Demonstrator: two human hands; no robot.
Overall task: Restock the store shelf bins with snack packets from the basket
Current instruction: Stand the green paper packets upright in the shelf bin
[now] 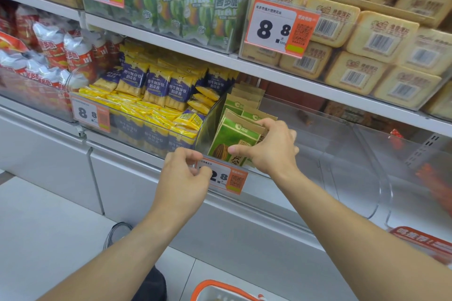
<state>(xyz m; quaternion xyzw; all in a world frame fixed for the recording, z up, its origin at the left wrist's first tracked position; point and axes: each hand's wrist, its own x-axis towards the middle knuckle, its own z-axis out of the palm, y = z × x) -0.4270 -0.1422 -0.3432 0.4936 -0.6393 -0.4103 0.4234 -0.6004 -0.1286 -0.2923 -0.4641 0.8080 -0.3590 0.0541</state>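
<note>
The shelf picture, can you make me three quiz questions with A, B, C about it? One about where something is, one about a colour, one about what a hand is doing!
1. Where is the basket?
A. on the top shelf
B. down at the bottom edge, below the arms
C. inside the clear bin

2. What colour are the packets in the right hand?
A. green and brown
B. pink
C. blue and yellow

3. What is the left hand doing?
A. holding a red bag
B. hanging by the floor
C. fingers curled at the bin's front edge, by the price tag

Answers: 1 B, its orange rim peeks in at the bottom. 2 A, green fronts with brown tops. 3 C, it sits at the bin's lip.
</note>
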